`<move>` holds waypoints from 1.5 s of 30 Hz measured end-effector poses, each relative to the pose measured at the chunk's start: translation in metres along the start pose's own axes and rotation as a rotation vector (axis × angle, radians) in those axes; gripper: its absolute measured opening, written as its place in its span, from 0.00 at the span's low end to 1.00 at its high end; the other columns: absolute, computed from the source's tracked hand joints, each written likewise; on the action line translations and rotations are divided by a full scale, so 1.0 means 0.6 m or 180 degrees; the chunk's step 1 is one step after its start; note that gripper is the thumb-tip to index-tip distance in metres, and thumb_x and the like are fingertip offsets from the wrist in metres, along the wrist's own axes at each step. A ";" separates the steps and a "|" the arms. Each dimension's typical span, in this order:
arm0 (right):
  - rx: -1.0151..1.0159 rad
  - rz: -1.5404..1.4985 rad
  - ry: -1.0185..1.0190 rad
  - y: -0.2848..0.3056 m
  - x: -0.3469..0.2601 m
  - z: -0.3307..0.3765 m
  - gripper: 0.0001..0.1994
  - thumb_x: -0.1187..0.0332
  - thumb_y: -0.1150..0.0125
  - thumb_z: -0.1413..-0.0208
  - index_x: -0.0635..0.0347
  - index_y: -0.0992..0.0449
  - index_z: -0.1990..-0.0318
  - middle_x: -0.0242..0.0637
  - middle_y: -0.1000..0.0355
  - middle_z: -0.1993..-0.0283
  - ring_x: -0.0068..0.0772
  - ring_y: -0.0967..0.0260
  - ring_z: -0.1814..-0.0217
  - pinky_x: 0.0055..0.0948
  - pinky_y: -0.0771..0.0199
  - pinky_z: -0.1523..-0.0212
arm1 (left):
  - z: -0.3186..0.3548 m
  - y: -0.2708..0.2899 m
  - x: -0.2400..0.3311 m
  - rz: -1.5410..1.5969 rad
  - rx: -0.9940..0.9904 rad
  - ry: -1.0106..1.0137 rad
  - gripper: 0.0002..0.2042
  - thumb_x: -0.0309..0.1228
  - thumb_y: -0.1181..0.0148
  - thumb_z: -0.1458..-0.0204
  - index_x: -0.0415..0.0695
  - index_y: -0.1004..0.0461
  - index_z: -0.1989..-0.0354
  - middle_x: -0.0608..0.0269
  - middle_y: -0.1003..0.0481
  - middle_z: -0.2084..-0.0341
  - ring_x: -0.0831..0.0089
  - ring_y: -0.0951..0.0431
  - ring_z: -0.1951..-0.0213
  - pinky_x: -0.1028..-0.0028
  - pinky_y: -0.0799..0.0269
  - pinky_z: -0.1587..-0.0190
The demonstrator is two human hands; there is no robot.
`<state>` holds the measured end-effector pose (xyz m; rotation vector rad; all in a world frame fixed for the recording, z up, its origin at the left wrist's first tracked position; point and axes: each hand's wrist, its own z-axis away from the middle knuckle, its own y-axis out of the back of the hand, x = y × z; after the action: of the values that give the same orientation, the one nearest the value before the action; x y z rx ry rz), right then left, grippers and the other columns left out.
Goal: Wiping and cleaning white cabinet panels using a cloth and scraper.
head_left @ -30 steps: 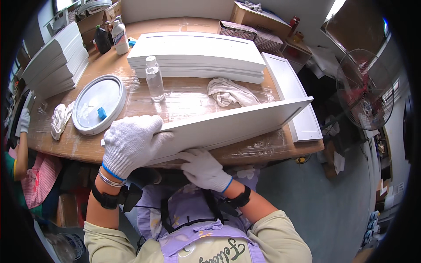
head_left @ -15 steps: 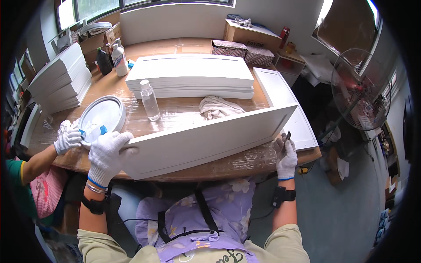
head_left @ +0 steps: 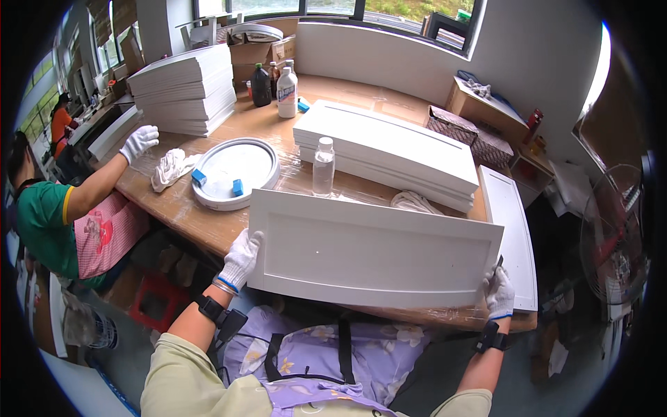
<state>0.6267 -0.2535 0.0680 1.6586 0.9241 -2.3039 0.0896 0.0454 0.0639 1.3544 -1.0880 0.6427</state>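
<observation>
Change: we've swung the white recessed panel (head_left: 375, 254) face-on, its framed front now open to our view | Grip: our left hand (head_left: 241, 258) clamps its left end, our right hand (head_left: 497, 292) its right | Place: tilted up at the near side of the table (head_left: 221, 226) | Materials: smooth, flat rectangle; soft knit gloves; glossy film-covered tabletop

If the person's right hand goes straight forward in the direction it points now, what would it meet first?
Probably the flat-lying white panel: it is in line beyond the right hand, past the right end of the raised panel. Their difference in height is unclear from this view.
</observation>
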 end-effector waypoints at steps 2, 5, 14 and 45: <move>0.0100 0.0217 -0.0277 0.008 0.004 0.031 0.03 0.65 0.46 0.39 0.49 0.28 0.63 0.25 0.31 0.70 0.23 0.31 0.72 0.19 0.27 0.73 | 0.007 0.017 0.011 -0.1011 -0.0206 0.0478 0.25 0.50 0.61 0.38 0.39 0.30 0.52 0.42 0.26 0.58 0.44 0.28 0.54 0.58 0.32 0.53; 0.0276 0.0600 -0.0560 0.043 0.008 0.060 0.04 0.64 0.48 0.39 0.51 0.29 0.63 0.25 0.31 0.70 0.23 0.32 0.72 0.20 0.28 0.75 | 0.004 0.006 0.003 -0.1123 -0.0562 0.0745 0.22 0.45 0.57 0.39 0.38 0.27 0.54 0.47 0.24 0.58 0.54 0.25 0.55 0.64 0.31 0.51; 0.0596 0.3004 0.0523 -0.023 0.018 0.019 0.06 0.68 0.48 0.40 0.60 0.28 0.61 0.28 0.32 0.74 0.20 0.35 0.76 0.21 0.30 0.76 | -0.011 0.003 -0.039 -0.0724 -0.0818 0.0608 0.20 0.42 0.57 0.38 0.35 0.28 0.53 0.47 0.26 0.55 0.57 0.27 0.50 0.67 0.34 0.46; -0.0317 0.6384 0.0687 -0.332 0.125 -0.243 0.39 0.40 0.53 0.45 0.53 0.48 0.32 0.49 0.53 0.29 0.58 0.60 0.27 0.41 0.52 0.31 | -0.002 -0.031 -0.111 0.1335 -0.0840 0.0763 0.18 0.40 0.53 0.37 0.34 0.28 0.55 0.63 0.24 0.64 0.77 0.26 0.59 0.75 0.29 0.55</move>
<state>0.6243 0.0037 0.0495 1.3911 -0.5881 -0.6293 0.0791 0.0576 -0.0036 0.8038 -1.2207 0.9062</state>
